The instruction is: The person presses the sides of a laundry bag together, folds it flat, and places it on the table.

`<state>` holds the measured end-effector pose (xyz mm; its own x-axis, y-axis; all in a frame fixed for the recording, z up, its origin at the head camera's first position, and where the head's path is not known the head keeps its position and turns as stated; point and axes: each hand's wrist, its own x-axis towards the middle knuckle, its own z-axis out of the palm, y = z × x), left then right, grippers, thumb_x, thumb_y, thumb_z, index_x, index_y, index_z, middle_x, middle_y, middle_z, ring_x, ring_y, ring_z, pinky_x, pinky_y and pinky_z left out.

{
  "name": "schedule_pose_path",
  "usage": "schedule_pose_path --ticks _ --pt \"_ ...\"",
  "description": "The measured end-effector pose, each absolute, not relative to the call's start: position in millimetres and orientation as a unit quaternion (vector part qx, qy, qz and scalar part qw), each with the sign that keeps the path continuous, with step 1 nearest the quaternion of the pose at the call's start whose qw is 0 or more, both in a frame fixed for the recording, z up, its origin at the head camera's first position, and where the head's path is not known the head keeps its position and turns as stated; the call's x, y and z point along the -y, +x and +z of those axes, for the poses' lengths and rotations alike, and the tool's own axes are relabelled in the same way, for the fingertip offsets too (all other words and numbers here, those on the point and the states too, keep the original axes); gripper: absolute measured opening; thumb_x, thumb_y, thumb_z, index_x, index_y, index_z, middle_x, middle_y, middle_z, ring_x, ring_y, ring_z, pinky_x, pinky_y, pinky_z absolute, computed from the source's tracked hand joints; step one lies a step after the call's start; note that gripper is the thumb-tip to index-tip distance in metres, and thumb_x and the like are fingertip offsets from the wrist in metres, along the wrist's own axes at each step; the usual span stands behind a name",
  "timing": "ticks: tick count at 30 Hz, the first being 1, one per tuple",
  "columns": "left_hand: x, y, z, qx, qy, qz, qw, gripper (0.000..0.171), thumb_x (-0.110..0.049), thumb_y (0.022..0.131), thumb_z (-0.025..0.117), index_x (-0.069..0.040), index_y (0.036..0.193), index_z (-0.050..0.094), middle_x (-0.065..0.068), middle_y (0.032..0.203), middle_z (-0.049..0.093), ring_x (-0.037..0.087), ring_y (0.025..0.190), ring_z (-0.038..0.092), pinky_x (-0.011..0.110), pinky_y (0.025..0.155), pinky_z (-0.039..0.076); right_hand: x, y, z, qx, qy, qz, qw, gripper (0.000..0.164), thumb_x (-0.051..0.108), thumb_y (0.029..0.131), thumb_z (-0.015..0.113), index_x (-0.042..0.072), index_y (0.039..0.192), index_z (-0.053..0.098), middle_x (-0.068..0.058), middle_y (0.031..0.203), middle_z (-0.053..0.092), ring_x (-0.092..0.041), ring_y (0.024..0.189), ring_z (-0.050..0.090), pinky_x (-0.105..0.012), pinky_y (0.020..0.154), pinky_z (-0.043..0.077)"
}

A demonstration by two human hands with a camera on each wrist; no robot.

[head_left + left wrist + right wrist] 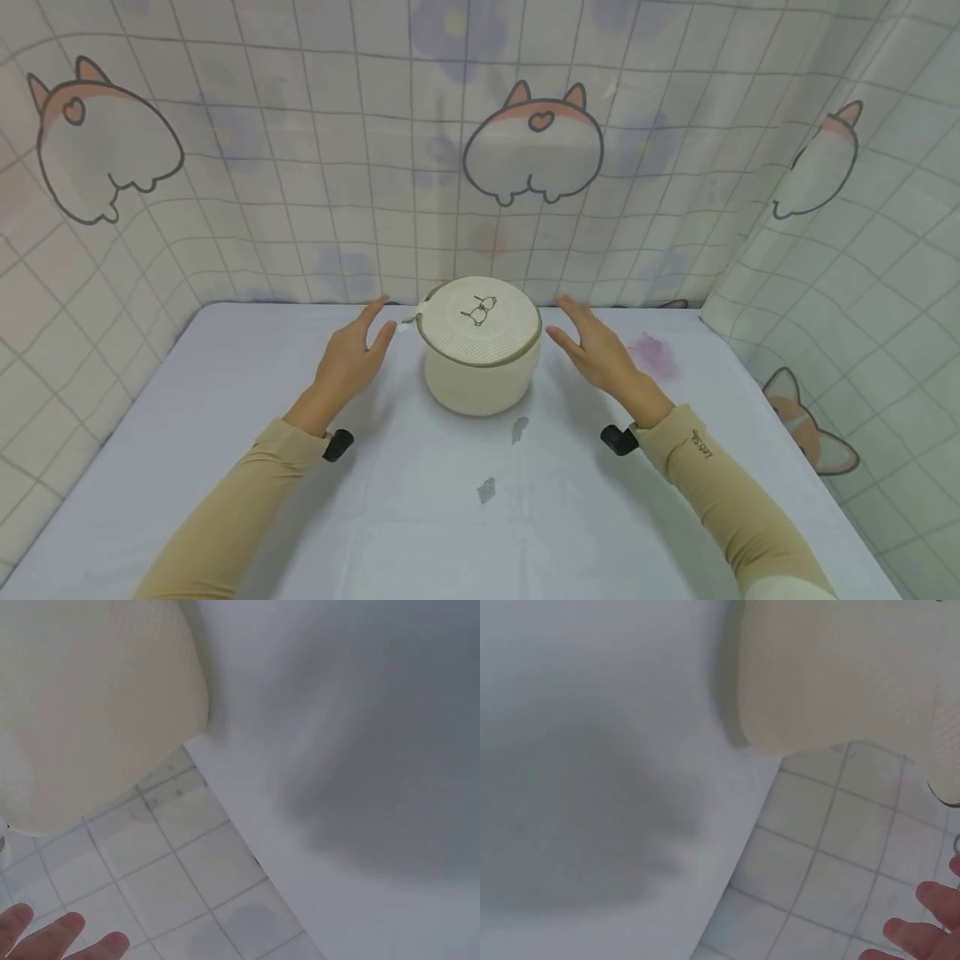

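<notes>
Fingers of the left hand (348, 362) and right hand (600, 354) are straight and relaxed, holding nothing, flanking the round mesh pouch (480, 346) at the far middle of the table (187, 467). It looks light and soft (likely squashy), best gripped by its sides. Its back is hidden, and both wrist views are blurred.

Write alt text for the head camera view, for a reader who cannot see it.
Two open hands, the left hand and the right hand, flank a round cream mesh laundry bag without touching it, on a pale table. Its zipped top bears a small line drawing. A checked curtain with cartoon corgi prints hangs behind.
</notes>
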<state>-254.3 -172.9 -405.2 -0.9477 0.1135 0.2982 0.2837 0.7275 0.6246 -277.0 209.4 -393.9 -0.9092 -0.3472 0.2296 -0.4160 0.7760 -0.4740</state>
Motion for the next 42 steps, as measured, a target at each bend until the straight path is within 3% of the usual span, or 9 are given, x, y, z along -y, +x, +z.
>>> schedule_pose_path --ticks 9,15,27,35,42 --pt "163.5 -253.7 -398.1 0.908 -0.114 -0.385 0.119 0.056 -0.036 0.11 0.047 -0.01 0.158 0.038 0.019 0.151 0.05 0.043 0.135 0.051 0.061 0.106 0.044 -201.6 -276.3 -388.0 0.924 0.202 0.317 0.066 0.07 0.053 0.109 0.041 0.005 0.16 0.033 -0.018 0.162 0.035 -0.04 0.147 0.034 -0.055 0.119 0.029" --pt "158.2 -254.8 -395.1 0.893 -0.113 -0.417 0.123 0.052 -0.031 0.109 0.051 -0.008 0.155 0.042 0.021 0.145 0.057 0.041 0.128 0.058 0.059 0.102 0.048 -195.4 -275.9 -383.8 0.895 0.175 0.405 0.061 0.059 0.043 0.111 0.044 0.003 0.155 0.042 -0.022 0.154 0.046 -0.041 0.139 0.046 -0.055 0.111 0.041" --pt "149.3 -258.4 -391.5 0.867 -0.087 -0.477 0.113 0.046 -0.028 0.108 0.054 -0.007 0.148 0.052 0.021 0.135 0.064 0.044 0.122 0.062 0.056 0.1 0.051 -192.8 -279.3 -379.8 0.871 0.155 0.464 0.048 0.052 0.031 0.109 0.053 0.0 0.15 0.048 -0.019 0.15 0.053 -0.038 0.134 0.053 -0.052 0.108 0.046" --pt "141.4 -263.3 -387.6 0.853 -0.071 -0.507 0.102 0.045 -0.025 0.105 0.059 -0.006 0.146 0.054 0.022 0.128 0.068 0.041 0.113 0.067 0.054 0.095 0.054 -187.6 -282.6 -377.4 0.847 0.144 0.51 0.046 0.047 0.022 0.107 0.057 -0.007 0.145 0.052 -0.024 0.143 0.057 -0.038 0.125 0.06 -0.044 0.096 0.056" --pt "140.7 -264.4 -389.1 0.84 -0.055 -0.534 0.081 0.045 -0.024 0.105 0.058 -0.007 0.147 0.053 0.018 0.127 0.069 0.035 0.104 0.071 0.046 0.085 0.056 -182.5 -282.2 -377.2 0.847 0.139 0.512 0.037 0.045 0.022 0.106 0.059 -0.005 0.143 0.055 -0.023 0.138 0.061 -0.037 0.119 0.063 -0.038 0.087 0.06"
